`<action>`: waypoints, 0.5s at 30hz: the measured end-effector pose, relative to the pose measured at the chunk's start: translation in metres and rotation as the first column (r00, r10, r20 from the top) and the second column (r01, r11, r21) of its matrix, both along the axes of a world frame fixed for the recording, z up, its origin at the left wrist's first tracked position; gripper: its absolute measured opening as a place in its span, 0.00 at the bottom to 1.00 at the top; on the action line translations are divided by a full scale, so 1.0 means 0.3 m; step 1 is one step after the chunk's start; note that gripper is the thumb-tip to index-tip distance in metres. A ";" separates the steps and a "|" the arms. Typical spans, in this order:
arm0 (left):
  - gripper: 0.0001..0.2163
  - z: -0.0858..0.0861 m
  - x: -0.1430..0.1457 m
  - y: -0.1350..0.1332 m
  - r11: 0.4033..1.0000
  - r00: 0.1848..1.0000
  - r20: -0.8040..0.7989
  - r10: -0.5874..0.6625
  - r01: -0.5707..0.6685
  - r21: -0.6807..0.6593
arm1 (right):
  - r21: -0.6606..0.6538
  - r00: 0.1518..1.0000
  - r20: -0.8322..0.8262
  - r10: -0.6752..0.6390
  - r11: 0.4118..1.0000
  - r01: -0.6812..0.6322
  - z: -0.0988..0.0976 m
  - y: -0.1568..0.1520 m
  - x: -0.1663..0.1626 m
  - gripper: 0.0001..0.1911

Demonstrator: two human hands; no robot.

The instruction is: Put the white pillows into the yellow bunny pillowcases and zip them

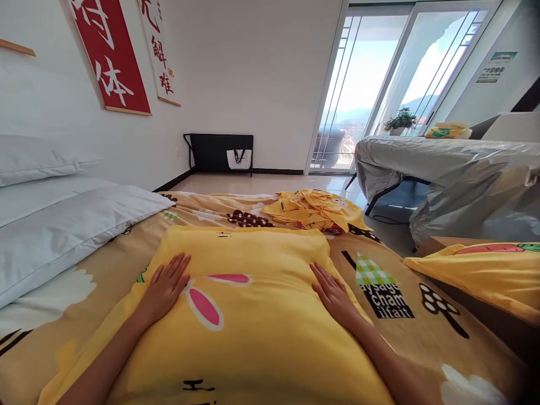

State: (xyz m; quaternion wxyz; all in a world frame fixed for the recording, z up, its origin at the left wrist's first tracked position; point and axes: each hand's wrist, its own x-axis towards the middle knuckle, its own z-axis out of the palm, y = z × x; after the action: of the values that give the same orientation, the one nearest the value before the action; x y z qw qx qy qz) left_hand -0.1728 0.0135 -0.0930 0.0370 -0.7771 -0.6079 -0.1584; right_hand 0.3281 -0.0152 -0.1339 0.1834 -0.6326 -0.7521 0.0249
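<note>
A plump yellow pillow [261, 315] with a pink and white rabbit-ear print lies flat on the bed right before me. My left hand [169, 284] rests palm down on its left side, fingers stretched toward the far edge. On the right side of the pillow lies my right hand [335, 295], likewise flat, its fingers pointing forward and inward. Neither hand grips anything. Beyond the pillow, a crumpled heap of yellow fabric [316, 209] sits on the patterned bedsheet [426, 337].
White pillows [84, 219] are at the left by the wall. To the right, another yellow pillow [485, 275] rests on a cardboard box. A plastic-covered table [442, 163] with a potted plant [400, 119] stands near the sliding glass door [375, 73]. A white bag [239, 159] leans against a black panel.
</note>
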 end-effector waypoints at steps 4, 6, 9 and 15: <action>0.25 0.100 0.002 -0.001 0.994 0.998 -0.045 -0.034 0.029 -0.106 | -0.036 0.999 0.049 -0.014 0.999 0.016 0.058 -0.002 0.039 0.27; 0.23 0.206 0.055 0.022 0.991 0.994 -0.107 -0.014 0.000 -0.135 | -0.026 0.996 0.077 -0.045 0.999 0.047 0.166 0.029 0.010 0.24; 0.17 0.361 0.224 0.096 0.993 0.989 -0.149 0.008 -0.026 -0.115 | 0.030 0.999 0.045 -0.025 0.999 0.024 0.367 0.118 -0.135 0.23; 0.19 0.338 0.587 0.313 0.982 0.990 -0.088 -0.111 0.096 -0.160 | -0.094 0.986 -0.046 0.158 0.982 -0.162 0.463 0.322 -0.523 0.24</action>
State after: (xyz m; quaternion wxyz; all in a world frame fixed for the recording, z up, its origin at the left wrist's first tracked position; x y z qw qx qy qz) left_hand 0.0032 0.1074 0.0083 -0.0024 -0.8151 -0.5746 -0.0744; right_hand 0.1711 0.0812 0.0050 0.1639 -0.5777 -0.7947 0.0884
